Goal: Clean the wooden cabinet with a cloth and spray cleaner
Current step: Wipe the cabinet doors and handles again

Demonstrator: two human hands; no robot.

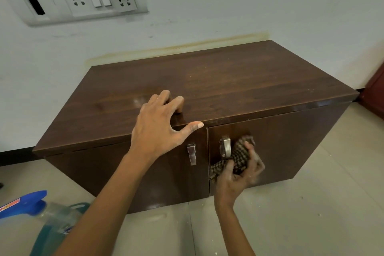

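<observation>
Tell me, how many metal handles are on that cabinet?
2: the left door handle near the middle seam, and the right door handle just beside the cloth.

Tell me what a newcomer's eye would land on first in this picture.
First, the dark wooden cabinet against the white wall, filling the middle. Then the hands: the left hand braced open on the cabinet's top front edge, the right hand pressing a checkered cloth to the right door beside its metal handle. A blue-capped spray bottle sits bottom left.

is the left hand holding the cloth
No, the left hand rests bare on the cabinet top; the right hand grips the checked cloth.
</observation>
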